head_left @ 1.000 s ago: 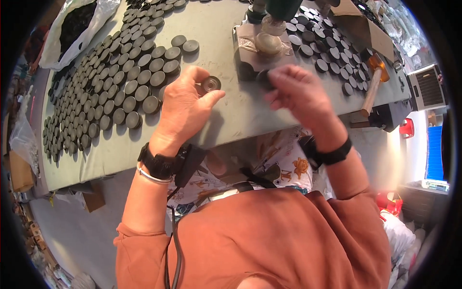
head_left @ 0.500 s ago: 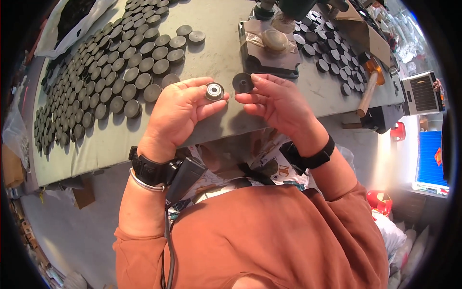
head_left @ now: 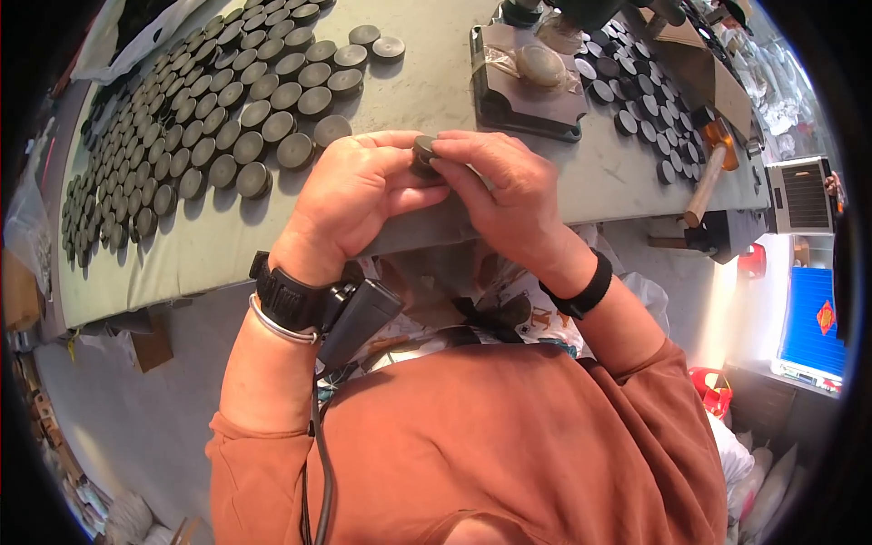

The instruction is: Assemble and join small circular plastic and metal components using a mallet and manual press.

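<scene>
Above the near edge of the table, my two hands meet over one small stack of round parts. My left hand (head_left: 359, 186) is closed on the lower part, a dark round piece with a metal bearing (head_left: 421, 169), whose bearing face is now covered. From the other side, my right hand (head_left: 509, 186) pinches a black round cap (head_left: 425, 143) on top of it. The cap sits against the bearing piece, slightly tilted; whether it is fully seated I cannot tell. Finished-looking dark discs (head_left: 295, 151) lie closest to my left hand.
Rows of discs cover the table's (head_left: 400, 100) left side. A press-like machine base (head_left: 531, 118) with a round pad stands beyond my right hand. More black parts (head_left: 649, 113), a hammer (head_left: 706, 186) and a cardboard box (head_left: 713, 86) lie to the right.
My hands have come together. The cap, held apart from the bearing piece and showing its hollow side before, is now turned over and set on it, hiding the bearing.
</scene>
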The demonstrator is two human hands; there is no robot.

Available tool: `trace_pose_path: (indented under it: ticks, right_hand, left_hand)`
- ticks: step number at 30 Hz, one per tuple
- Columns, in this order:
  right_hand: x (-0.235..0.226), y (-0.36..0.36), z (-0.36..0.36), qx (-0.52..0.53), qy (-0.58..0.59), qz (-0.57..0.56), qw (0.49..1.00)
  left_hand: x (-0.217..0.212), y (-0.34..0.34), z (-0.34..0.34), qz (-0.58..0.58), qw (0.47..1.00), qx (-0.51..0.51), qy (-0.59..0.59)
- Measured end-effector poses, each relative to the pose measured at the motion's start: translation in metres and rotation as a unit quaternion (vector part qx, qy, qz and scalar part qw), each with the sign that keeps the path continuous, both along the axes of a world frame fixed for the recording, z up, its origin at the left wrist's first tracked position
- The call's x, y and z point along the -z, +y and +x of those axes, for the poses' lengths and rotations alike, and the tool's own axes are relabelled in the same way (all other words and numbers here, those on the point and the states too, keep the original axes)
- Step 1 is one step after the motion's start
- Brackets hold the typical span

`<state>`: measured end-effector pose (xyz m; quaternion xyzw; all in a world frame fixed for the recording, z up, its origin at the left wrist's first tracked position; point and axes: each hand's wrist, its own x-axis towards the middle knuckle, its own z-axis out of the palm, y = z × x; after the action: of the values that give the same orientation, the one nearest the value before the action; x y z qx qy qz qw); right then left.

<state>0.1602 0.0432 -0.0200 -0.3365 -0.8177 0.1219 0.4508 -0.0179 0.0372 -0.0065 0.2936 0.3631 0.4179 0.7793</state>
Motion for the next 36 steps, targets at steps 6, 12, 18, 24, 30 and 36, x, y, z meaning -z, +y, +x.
trace_pose_path:
  ticks: [6,12,18,24,30,36]
  right_hand:
    - [0.001,0.002,0.003,-0.021,-0.089,0.086,0.992]
    - [-0.004,0.003,0.009,-0.078,-0.057,0.034,0.995]
    - [-0.024,-0.015,0.004,0.025,0.168,-0.4,0.901]
    - [-0.019,-0.016,0.005,-0.057,0.237,-0.434,0.867]
    - [-0.013,-0.016,0.006,-0.056,0.236,-0.296,0.924]
    - [-0.016,-0.023,0.007,-0.079,0.19,-0.153,0.967]
  left_hand:
    - [0.004,-0.001,0.0,-0.008,0.998,-0.029,-0.049]
    - [0.002,-0.006,0.004,0.023,0.998,-0.039,0.037]
    - [-0.011,-0.023,0.01,0.153,0.981,-0.073,0.093]
    - [-0.007,-0.032,0.023,0.284,0.937,-0.148,0.143]
    - [-0.006,-0.037,0.022,0.32,0.923,-0.157,0.144]
    - [-0.001,-0.042,0.006,0.428,0.856,-0.12,0.266]
